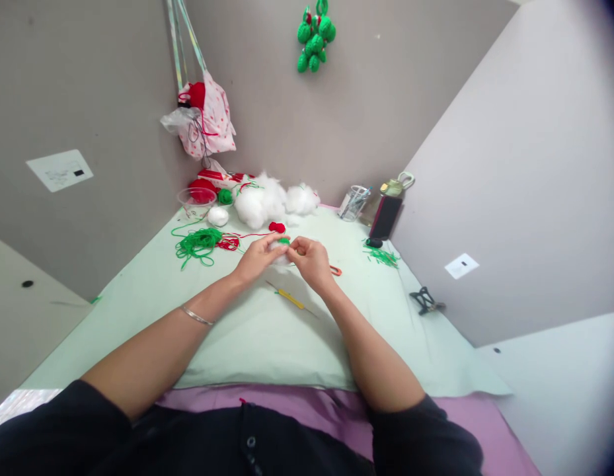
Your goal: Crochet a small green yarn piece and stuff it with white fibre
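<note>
Two hands of mine meet above the pale green tablecloth (227, 350), pinching a small green yarn piece (284, 240) with a soft white tuft (281, 255) just below it. My left hand (260, 256) curls round one side, probably to steady it, while my right hand (309, 260) grips the other with thumb and forefinger; exactly what those fingertips pinch, I can't tell. The slim yellow-handled metal hook (290, 299) lies on the cloth nearer my body, seemingly put down so both hands are free yet within easy reach. Beyond my hands sits the fluffy white heap of stuffing (257, 205), handy for pulling from, I'd judge. The loose tangle of green yarn (197, 246) spreads to my left, where it likely stays out of my fingers' way.
</note>
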`<state>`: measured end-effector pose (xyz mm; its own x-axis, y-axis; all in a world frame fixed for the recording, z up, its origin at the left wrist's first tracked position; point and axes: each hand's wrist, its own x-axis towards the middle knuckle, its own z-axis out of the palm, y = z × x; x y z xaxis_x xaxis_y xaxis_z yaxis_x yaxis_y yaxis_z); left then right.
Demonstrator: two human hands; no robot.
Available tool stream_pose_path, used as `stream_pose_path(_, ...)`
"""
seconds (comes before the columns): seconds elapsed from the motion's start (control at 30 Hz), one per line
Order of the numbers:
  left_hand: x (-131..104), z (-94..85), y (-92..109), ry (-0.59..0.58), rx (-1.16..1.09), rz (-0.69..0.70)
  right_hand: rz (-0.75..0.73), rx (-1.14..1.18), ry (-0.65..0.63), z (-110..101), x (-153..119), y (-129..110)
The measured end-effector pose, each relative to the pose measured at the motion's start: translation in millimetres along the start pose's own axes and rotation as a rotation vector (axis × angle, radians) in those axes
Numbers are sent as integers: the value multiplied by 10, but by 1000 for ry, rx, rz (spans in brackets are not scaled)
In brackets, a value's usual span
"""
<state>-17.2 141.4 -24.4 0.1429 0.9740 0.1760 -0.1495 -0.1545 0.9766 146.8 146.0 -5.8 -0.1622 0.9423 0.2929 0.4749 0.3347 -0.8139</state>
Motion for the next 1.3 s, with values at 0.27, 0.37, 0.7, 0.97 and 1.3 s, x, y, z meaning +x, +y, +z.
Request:
stream_pose_path(0.27, 69, -54, -37, 90, -8, -23, -121, -14, -190, 12, -113, -161)
stream_pose_path(0.37, 61, -20, -82, 120, -30, -57, -146, -50, -196, 42, -137, -178)
stream_pose_path(0.7, -18, 52, -77, 95, -97, -90, -43, -97, -39, 47, -66, -112)
stream_pose_path(0.97, -31, 35, 10, -72, -152, -79, 36, 84, -69, -18, 24, 3)
stream_pose_path(1.3, 69, -43, -83, 119, -95, -30, -65, 99, -198, 17, -148, -212)
